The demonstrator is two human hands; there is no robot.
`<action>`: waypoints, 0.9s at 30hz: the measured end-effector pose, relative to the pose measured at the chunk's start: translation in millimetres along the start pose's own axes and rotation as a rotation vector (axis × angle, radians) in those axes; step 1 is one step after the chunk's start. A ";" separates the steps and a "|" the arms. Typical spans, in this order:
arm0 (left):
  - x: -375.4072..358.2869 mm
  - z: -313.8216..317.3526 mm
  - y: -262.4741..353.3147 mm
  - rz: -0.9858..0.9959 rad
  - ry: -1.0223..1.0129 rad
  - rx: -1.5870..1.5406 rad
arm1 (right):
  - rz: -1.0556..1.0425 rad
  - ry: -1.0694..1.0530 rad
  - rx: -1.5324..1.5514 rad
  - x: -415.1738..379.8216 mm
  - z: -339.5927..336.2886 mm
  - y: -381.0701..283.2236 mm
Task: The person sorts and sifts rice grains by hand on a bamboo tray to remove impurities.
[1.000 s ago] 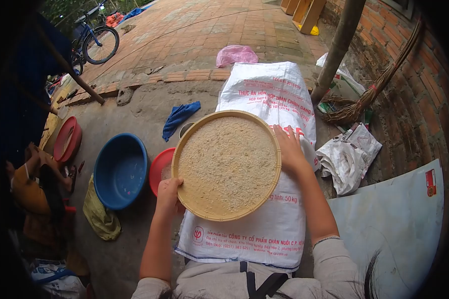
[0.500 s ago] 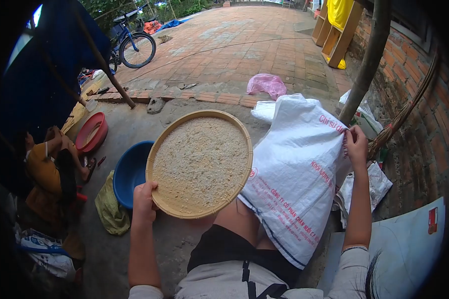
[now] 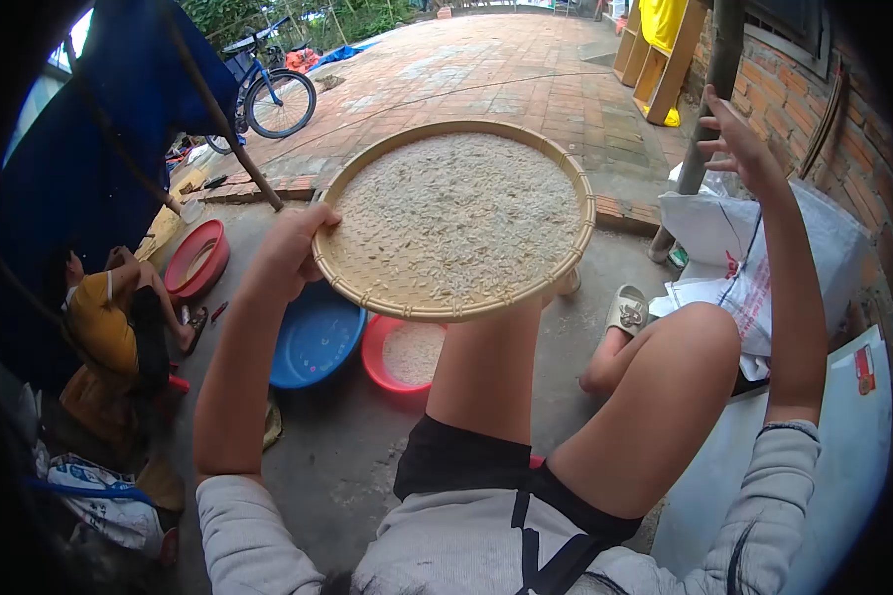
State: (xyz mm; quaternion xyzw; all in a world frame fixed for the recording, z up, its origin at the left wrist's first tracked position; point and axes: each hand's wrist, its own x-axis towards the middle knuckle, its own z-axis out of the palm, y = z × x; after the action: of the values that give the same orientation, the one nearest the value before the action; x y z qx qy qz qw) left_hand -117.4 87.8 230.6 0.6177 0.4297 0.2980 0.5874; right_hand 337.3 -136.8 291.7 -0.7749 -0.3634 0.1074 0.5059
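Observation:
My left hand [image 3: 301, 248] grips the left rim of a round woven bamboo winnowing tray [image 3: 454, 309]. Pale rice grains [image 3: 466, 208] cover most of it, thinner at the lower left where the weave shows. My right hand [image 3: 742, 147] is raised at the right with its fingers apart, holding nothing. Below and beyond that hand, a white woven sack [image 3: 814, 238] with red print lies against the wooden post and brick wall. Beneath the tray are a blue basin [image 3: 318, 347] and a red basin [image 3: 375, 357] of grain, both partly hidden by the tray.
At the left a person in a yellow shirt [image 3: 104, 317] sits near another red basin [image 3: 200, 260]. A wooden post [image 3: 709, 109] stands at the right by the brick wall [image 3: 764, 89]. A pale board [image 3: 814, 446] lies at lower right. A bicycle [image 3: 278, 99] is parked behind.
My right hand has let go of the white sack, which now lies farther right, off my legs. The tray has risen and moved right in my left hand. The grain-filled red basin below has come into view.

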 end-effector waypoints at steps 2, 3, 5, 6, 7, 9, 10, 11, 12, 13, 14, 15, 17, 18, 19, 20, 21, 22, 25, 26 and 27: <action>11.9 7.7 14.1 0.004 -0.048 0.015 | 0.158 -0.503 0.198 1.3 49.0 -14.4; 18.6 18.8 20.6 0.027 -0.033 0.038 | 0.172 -0.702 0.212 -0.7 62.7 -19.2; 43.0 42.8 34.2 0.061 -0.025 0.056 | 0.176 -0.816 0.340 -1.1 76.9 -23.1; 56.6 55.0 36.2 0.038 -0.090 0.058 | 0.213 -0.771 0.412 2.4 79.4 -19.3; 69.4 66.6 33.8 0.002 -0.154 0.060 | 0.235 -0.771 0.411 13.3 84.7 -2.8; 111.8 92.1 21.8 -0.039 -0.240 0.034 | 0.121 -0.538 0.350 47.5 93.5 32.9; 130.3 107.9 14.9 -0.025 -0.283 0.037 | 0.209 -0.421 0.364 50.9 97.0 36.5; 147.9 127.5 6.7 -0.018 -0.334 0.047 | 0.225 -0.410 0.364 61.8 100.4 45.1; 166.3 150.8 -5.5 0.014 -0.305 0.115 | 0.253 -0.312 0.240 74.5 105.1 64.7; 180.1 168.4 -17.5 0.007 -0.339 0.122 | 0.272 -0.206 0.111 90.4 106.2 85.2; 195.4 187.8 -23.6 0.025 -0.324 0.209 | 0.244 -0.156 0.108 112.4 109.4 112.4; 213.1 205.5 -31.8 0.042 -0.311 0.290 | 0.220 -0.107 0.097 130.4 116.0 143.6; 256.3 234.6 -61.9 0.047 -0.376 0.383 | 0.209 -0.014 0.220 149.7 125.6 194.0; 271.2 247.0 -78.6 0.100 -0.382 0.489 | 0.128 0.066 0.094 161.0 138.3 240.3; 287.0 261.9 -98.7 0.154 -0.380 0.596 | 0.048 0.136 -0.031 165.9 146.4 282.7; 307.4 275.2 -127.4 0.188 -0.403 0.771 | 0.100 0.187 -0.091 152.7 155.4 301.8; 322.3 286.4 -152.9 0.224 -0.423 0.948 | 0.155 0.233 -0.148 134.8 167.8 320.6; 326.6 296.1 -169.6 0.154 -0.485 0.987 | 0.167 0.252 -0.143 124.3 178.9 349.8; 330.8 323.5 -237.1 0.060 -0.604 1.082 | 0.234 0.273 -0.160 90.1 204.6 421.7; 328.4 329.5 -258.6 0.036 -0.640 1.095 | 0.265 0.280 -0.181 78.5 211.8 440.2; 323.6 333.5 -278.3 0.014 -0.696 1.146 | 0.310 0.273 -0.183 68.8 217.2 456.1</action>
State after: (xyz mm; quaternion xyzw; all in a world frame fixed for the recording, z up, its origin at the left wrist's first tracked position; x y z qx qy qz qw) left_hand 270.1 199.7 -131.0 0.8947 0.3016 -0.1902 0.2691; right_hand 477.6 -39.3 -188.7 -0.8714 -0.1763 0.0447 0.4556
